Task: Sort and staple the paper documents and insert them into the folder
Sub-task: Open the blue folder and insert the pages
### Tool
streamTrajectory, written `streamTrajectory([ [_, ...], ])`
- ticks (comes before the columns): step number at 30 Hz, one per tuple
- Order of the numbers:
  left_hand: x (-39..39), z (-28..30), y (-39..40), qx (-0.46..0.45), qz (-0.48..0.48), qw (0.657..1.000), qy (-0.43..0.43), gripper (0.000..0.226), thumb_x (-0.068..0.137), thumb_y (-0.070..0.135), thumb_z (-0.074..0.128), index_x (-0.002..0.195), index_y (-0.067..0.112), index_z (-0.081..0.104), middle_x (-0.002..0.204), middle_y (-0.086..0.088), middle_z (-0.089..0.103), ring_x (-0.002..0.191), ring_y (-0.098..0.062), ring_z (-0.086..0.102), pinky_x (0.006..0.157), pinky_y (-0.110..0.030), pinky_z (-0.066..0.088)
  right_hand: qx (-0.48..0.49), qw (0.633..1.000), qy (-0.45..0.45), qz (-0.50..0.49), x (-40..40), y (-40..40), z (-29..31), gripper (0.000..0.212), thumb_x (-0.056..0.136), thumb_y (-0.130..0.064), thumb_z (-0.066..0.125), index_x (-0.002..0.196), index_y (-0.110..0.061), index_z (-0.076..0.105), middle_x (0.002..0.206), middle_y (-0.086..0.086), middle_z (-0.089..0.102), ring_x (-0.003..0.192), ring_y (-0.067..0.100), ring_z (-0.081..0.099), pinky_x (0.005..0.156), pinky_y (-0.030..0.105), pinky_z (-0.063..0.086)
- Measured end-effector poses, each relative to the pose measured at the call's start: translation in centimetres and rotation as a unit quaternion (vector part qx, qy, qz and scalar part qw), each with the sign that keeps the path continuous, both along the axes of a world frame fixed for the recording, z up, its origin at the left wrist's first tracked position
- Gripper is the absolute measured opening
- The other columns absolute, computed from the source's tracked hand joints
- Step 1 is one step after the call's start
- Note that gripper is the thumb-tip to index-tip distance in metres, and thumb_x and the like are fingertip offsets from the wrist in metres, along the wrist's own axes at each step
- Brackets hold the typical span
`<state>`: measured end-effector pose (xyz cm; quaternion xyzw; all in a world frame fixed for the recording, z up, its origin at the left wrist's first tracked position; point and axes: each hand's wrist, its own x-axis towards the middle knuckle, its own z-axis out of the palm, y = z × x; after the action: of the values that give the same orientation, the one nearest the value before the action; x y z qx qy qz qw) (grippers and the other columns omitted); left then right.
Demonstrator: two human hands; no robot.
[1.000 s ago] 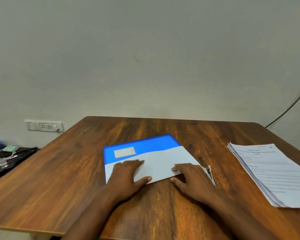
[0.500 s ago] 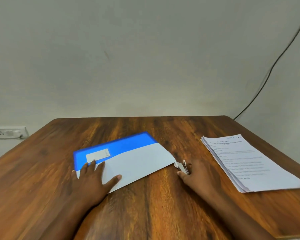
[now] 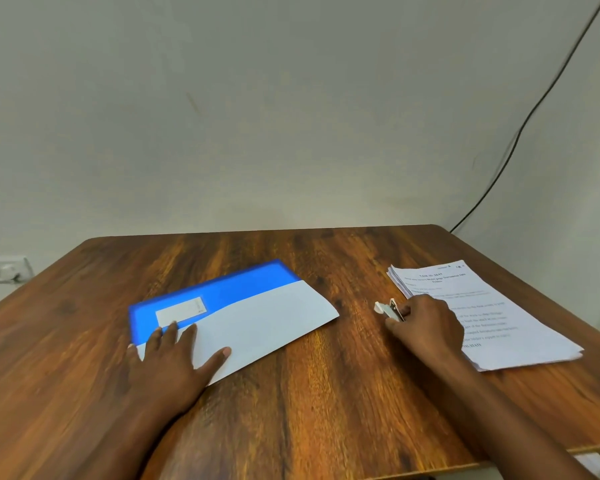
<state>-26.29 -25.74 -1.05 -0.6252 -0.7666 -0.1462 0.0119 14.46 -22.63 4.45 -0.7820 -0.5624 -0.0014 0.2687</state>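
A blue folder with a white label lies on the wooden table, left of centre. White paper sticks out of it toward me. My left hand rests flat on the near left corner of that paper, fingers spread. My right hand grips a small white and metal stapler on the table, right beside a stack of printed pages at the right. The hand overlaps the stack's left edge.
A black cable runs down the wall at the right to behind the table's far corner. A white wall socket sits low on the left. The table's near right edge is close to my right forearm.
My right hand left the folder's paper, moved right and took hold of the stapler, carrying it to the printed stack. The view swung right. My left hand stays on the paper.
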Motion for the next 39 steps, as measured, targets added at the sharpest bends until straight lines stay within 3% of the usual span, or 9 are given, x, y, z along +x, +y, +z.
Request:
streamTrajectory([
  [3,0.0,-0.1,0.0,0.004,0.001,1.0,0.0,0.125,0.064,0.103,-0.003,0.158,0.033,0.037,0.172,-0.003,0.024,0.159,-0.028,0.016,0.125,-0.064,0.013,-0.011,1.0,-0.014,-0.019,0.7,1.3,0.0,0.032,0.076,-0.051,0.085,0.076,-0.024,0.067,0.065,-0.009,0.064,0.057,0.013,0.064,0.055,0.027,0.053],
  [9,0.4,0.5,-0.5,-0.003,0.004,1.0,0.005,0.108,0.075,0.097,0.012,0.159,0.032,0.036,0.172,-0.002,0.024,0.159,-0.026,0.017,0.125,-0.064,0.011,-0.025,0.999,-0.019,-0.033,1.3,2.7,-0.1,0.031,0.078,-0.048,0.085,0.08,-0.024,0.067,0.069,-0.007,0.064,0.058,0.012,0.063,0.053,0.023,0.047],
  [13,0.5,0.6,-0.8,0.016,0.008,1.0,0.009,0.106,0.076,0.098,0.017,0.153,0.03,0.044,0.166,-0.002,0.036,0.154,-0.026,0.029,0.122,-0.064,0.021,0.005,0.997,-0.071,-0.027,0.1,1.7,-0.1,0.034,0.082,-0.053,0.079,0.097,-0.024,0.067,0.09,-0.004,0.067,0.073,0.015,0.064,0.063,0.03,0.056],
  [15,0.5,1.0,-1.1,0.018,0.011,1.0,0.022,0.108,0.075,0.099,0.014,0.15,0.03,0.046,0.161,0.001,0.042,0.149,-0.025,0.035,0.118,-0.06,0.03,0.029,0.997,-0.074,0.007,-1.4,0.7,-0.1,0.039,0.085,-0.056,0.074,0.107,-0.025,0.066,0.105,-0.002,0.067,0.084,0.015,0.065,0.068,0.033,0.058],
  [19,0.6,2.1,-1.4,0.01,0.025,0.999,0.024,0.104,0.077,0.099,0.026,0.153,0.03,0.043,0.157,0.004,0.045,0.144,-0.024,0.039,0.114,-0.057,0.034,0.013,0.994,-0.024,0.102,-5.0,-1.0,-0.4,0.039,0.086,-0.062,0.072,0.106,-0.029,0.071,0.102,-0.007,0.074,0.082,0.01,0.067,0.067,0.026,0.053],
  [23,0.8,3.8,-1.4,-0.005,0.025,1.0,-0.01,0.107,0.075,0.098,0.037,0.158,0.031,0.036,0.156,0.003,0.045,0.144,-0.027,0.037,0.114,-0.053,0.035,-0.008,0.981,0.0,0.194,-8.3,-2.1,-1.1,0.05,0.085,-0.066,0.07,0.121,-0.032,0.071,0.111,-0.013,0.074,0.093,0.005,0.067,0.079,0.024,0.058],
  [28,1.1,5.5,-1.9,-0.018,0.019,1.0,-0.005,0.104,0.077,0.096,0.043,0.156,0.029,0.041,0.156,0.002,0.048,0.145,-0.027,0.037,0.113,-0.044,0.035,0.006,0.968,-0.04,0.248,-11.0,-2.7,-1.8,0.063,0.088,-0.068,0.063,0.136,-0.028,0.065,0.129,-0.008,0.068,0.117,0.011,0.061,0.101,0.037,0.054],
  [32,1.0,5.4,-2.4,-0.028,0.044,0.998,0.022,0.107,0.065,0.106,0.029,0.134,0.029,0.06,0.141,-0.004,0.055,0.135,-0.029,0.043,0.105,-0.048,0.039,0.003,0.963,-0.07,0.262,-12.0,-2.7,-1.9,0.062,0.09,-0.071,0.055,0.134,-0.029,0.064,0.131,-0.009,0.066,0.123,0.014,0.056,0.108,0.045,0.044],
  [39,0.5,5.0,-2.7,-0.031,0.058,0.998,0.014,0.118,0.063,0.108,0.025,0.143,0.024,0.045,0.143,-0.007,0.053,0.133,-0.03,0.048,0.109,-0.05,0.039,-0.015,0.966,-0.066,0.251,-12.9,-2.6,-1.7,0.062,0.092,-0.075,0.05,0.128,-0.028,0.065,0.138,-0.007,0.06,0.131,0.016,0.051,0.112,0.049,0.036],
])
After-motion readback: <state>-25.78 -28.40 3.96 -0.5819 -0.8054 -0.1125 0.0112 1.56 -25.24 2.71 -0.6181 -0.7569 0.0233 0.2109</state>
